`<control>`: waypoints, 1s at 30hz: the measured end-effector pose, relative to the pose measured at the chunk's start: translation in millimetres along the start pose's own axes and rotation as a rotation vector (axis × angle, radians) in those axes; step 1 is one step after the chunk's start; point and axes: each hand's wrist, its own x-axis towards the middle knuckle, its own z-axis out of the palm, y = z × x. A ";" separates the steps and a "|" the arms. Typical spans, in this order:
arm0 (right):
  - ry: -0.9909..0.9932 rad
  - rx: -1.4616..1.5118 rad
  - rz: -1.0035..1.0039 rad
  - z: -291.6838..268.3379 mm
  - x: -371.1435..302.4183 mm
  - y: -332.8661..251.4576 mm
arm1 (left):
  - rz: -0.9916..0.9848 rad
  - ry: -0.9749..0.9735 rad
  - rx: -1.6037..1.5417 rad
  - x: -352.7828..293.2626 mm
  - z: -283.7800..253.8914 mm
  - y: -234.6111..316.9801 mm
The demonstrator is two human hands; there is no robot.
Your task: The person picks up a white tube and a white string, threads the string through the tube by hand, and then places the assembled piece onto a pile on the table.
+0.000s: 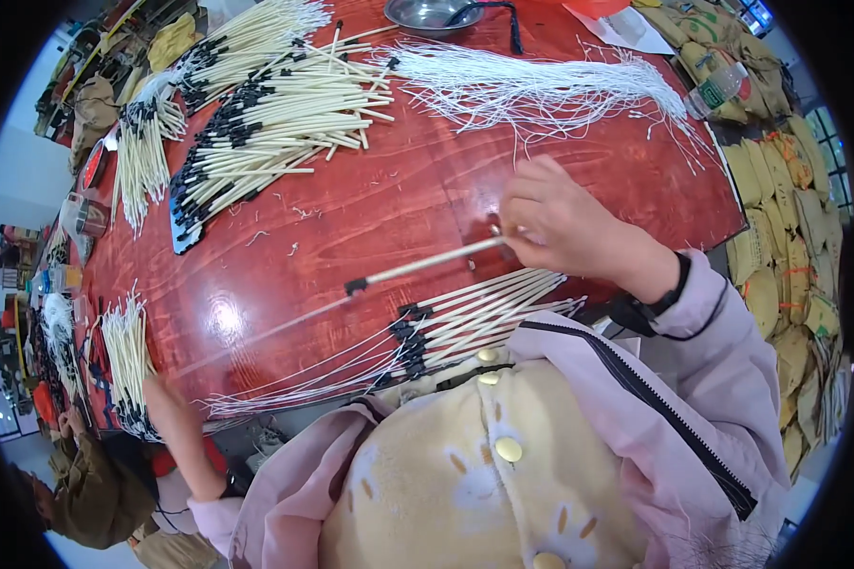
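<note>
My right hand (552,213) is closed on one end of a pale stick (436,259) with a black cap (355,285) at its other end. From that cap a white cord (275,324) runs straight and taut down to the left. My left hand (168,406) is closed at the cord's far end, its fingers partly hidden and blurred. A bundle of white-tipped sticks (126,346) stands right beside my left hand. Below my right hand lies a row of capped sticks (484,318), their white cords (304,389) trailing left along the table's near edge.
On the red table (351,209) lie a large pile of black-capped sticks (294,114) and a spread of loose white cords (541,85). A metal bowl (432,17) and a plastic bottle (716,90) stand farther off. Stacked sacks (788,247) line the right; another person's sleeve (100,484) shows at lower left.
</note>
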 end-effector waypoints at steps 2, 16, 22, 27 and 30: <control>-0.151 0.057 0.058 -14.2 -18.5 -3.6 | -0.040 -0.034 0.002 -17.7 -9.0 -38.5; -0.086 -0.185 0.376 19.1 -47.1 28.2 | 1.039 -0.278 -0.620 83.5 17.3 388.8; -0.190 -0.165 0.427 10.2 -49.7 16.8 | 1.363 -0.180 -0.640 94.6 69.7 480.8; -0.205 -0.122 0.420 5.6 -57.0 18.3 | 1.422 -0.323 -0.571 85.4 76.2 489.5; -0.328 -0.198 0.397 3.0 -56.6 15.0 | 1.364 -0.426 -0.594 75.7 70.7 476.3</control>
